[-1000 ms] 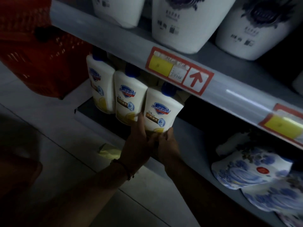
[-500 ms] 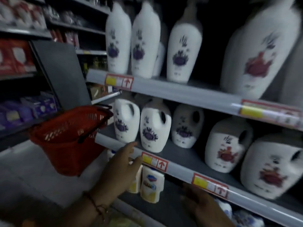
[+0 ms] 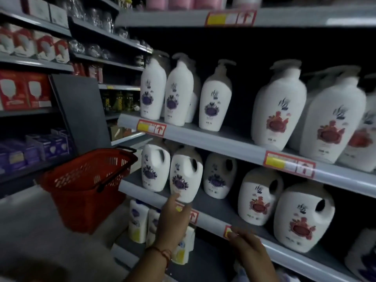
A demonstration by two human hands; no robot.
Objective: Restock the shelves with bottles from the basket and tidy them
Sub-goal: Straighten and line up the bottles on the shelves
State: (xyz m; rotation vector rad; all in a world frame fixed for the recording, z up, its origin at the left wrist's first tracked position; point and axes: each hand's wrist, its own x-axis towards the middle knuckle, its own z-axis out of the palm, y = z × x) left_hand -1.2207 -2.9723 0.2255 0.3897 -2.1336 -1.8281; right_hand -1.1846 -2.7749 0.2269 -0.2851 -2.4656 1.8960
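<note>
1. Left hand point(image 3: 175, 218) is raised at the front edge of the middle shelf point(image 3: 213, 221), fingers loosely spread, fingertips at the base of a white jug with a purple flower label point(image 3: 186, 177). Touching or just short of it: cannot tell, blurred. Grip is wide, nothing held.
2. Red string bracelet point(image 3: 162, 252) on the left wrist.
3. Right hand point(image 3: 247, 246) is lower and to the right, fingertips on the shelf's front rail at a red-and-yellow price tag point(image 3: 228, 232). Fingers half curled, nothing in the grip.
4. Red basket point(image 3: 87, 186) stands on the floor at the left, near the end of the shelf unit, black handle point(image 3: 114, 176) folded across its rim. Contents not visible from here.
5. Middle shelf: three purple-label jugs on the left, two red-label jugs point(image 3: 281, 208) on the right, all upright.
6. Upper shelf point(image 3: 203, 137): tall white pump bottles point(image 3: 174, 92), purple labels left, red labels right, upright.
7. Bottom shelf, below the left hand: small white bottles with yellow bases point(image 3: 138, 221), upright, close together, partly hidden by the hand.
8. Far left: other shelving with red boxes point(image 3: 24, 90) and purple packs point(image 3: 40, 147).
</note>
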